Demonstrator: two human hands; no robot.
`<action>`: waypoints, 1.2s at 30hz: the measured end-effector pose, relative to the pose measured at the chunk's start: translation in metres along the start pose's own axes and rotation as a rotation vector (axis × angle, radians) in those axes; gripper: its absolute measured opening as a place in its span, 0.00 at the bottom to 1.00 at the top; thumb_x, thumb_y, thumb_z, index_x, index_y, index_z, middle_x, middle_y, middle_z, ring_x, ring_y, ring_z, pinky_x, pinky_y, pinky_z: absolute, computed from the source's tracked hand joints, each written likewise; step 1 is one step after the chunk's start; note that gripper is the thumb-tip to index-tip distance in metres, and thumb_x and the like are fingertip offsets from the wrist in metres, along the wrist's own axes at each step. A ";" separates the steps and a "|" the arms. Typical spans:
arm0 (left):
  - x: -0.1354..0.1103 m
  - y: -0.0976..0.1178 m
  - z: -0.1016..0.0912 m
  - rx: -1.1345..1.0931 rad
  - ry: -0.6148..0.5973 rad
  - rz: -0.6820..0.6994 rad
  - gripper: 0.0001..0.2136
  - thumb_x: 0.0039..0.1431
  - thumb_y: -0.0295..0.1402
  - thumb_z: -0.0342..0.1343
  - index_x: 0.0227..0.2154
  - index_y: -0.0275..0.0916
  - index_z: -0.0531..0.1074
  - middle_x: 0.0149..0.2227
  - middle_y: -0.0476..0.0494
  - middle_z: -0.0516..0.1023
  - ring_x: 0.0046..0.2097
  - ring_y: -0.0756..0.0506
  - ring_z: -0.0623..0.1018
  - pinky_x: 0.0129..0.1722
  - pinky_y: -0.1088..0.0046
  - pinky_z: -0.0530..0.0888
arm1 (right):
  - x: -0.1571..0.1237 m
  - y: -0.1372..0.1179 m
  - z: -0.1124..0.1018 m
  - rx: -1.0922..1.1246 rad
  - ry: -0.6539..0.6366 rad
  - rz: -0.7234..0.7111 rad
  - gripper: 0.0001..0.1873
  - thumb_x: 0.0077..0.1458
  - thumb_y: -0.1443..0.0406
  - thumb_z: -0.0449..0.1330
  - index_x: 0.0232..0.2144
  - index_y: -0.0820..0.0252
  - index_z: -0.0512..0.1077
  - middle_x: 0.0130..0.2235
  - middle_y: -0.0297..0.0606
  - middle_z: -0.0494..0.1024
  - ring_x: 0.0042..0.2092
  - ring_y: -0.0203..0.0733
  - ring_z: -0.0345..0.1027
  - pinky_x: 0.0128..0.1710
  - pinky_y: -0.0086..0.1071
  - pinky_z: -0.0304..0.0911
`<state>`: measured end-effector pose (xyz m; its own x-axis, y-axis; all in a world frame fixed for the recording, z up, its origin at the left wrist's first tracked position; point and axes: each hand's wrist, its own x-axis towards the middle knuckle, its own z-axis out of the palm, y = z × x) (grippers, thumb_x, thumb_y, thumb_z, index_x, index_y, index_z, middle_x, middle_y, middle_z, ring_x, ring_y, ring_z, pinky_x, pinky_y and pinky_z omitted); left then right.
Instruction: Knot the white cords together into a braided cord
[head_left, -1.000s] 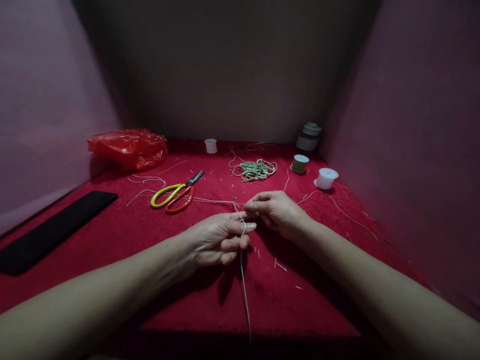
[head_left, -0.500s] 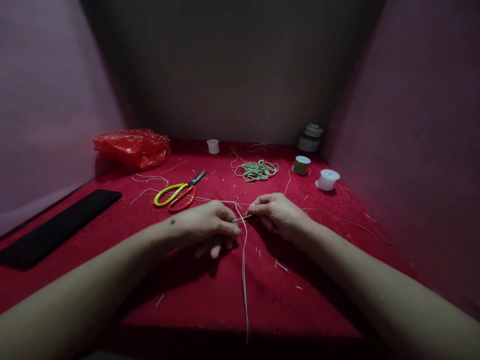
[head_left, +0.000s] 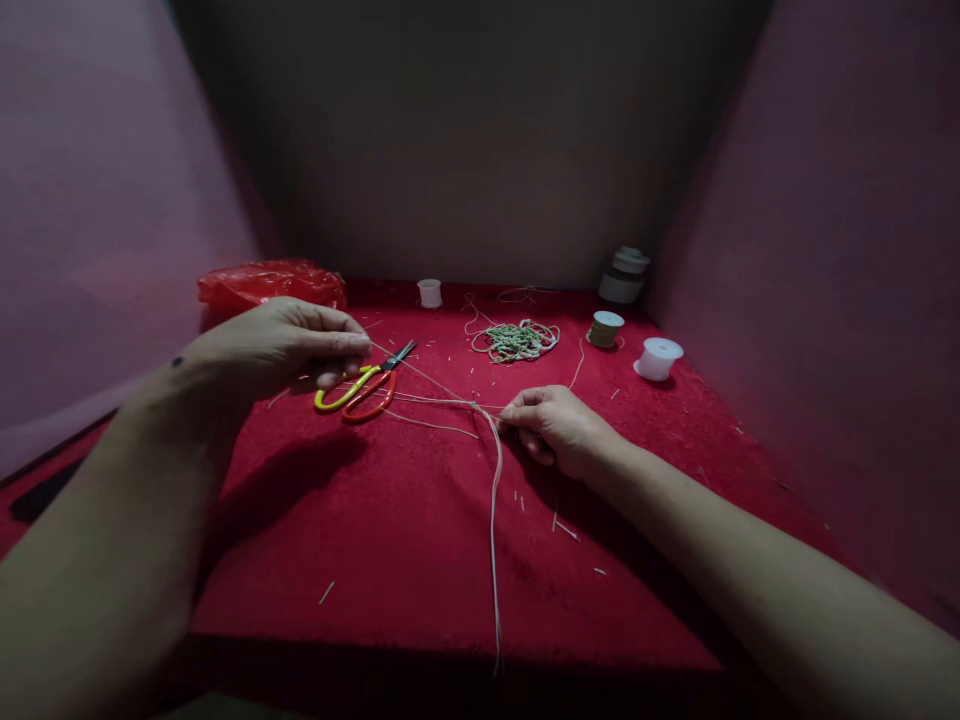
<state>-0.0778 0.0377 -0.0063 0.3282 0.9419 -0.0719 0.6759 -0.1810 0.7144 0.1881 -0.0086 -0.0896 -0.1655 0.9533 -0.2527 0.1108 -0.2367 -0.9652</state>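
since a moment ago my left hand [head_left: 277, 345] has swung up and leftward, fingertips pinching a strand of the thin pale cord [head_left: 493, 540] above the yellow-and-orange-handled scissors [head_left: 358, 385]; the strand slants down-right to the knot [head_left: 477, 406], pinched against the red cloth [head_left: 375, 520] by my right hand [head_left: 559, 430], the nearer one.

A small craft workbench: red felt table [head_left: 390, 540], thread spools [head_left: 657, 357], scissors [head_left: 364, 385], cord clippings.

Red cloth [head_left: 420, 540], pale cord [head_left: 493, 520], scissors [head_left: 364, 384] (yellow and orange handles), green-white tangle [head_left: 516, 340].
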 end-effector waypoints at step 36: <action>0.012 0.002 0.115 0.916 0.224 0.319 0.10 0.57 0.36 0.45 0.33 0.37 0.69 0.25 0.44 0.75 0.26 0.47 0.73 0.24 0.74 0.57 | 0.004 -0.010 -0.002 0.239 -0.085 0.189 0.11 0.51 0.78 0.47 0.24 0.69 0.66 0.17 0.41 0.73 0.11 0.29 0.57 0.07 0.21 0.49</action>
<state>0.0038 0.0157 -0.0857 0.5152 0.8255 0.2306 0.8571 -0.4952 -0.1422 0.1886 -0.0022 -0.0809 -0.2467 0.8716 -0.4237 -0.0849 -0.4550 -0.8864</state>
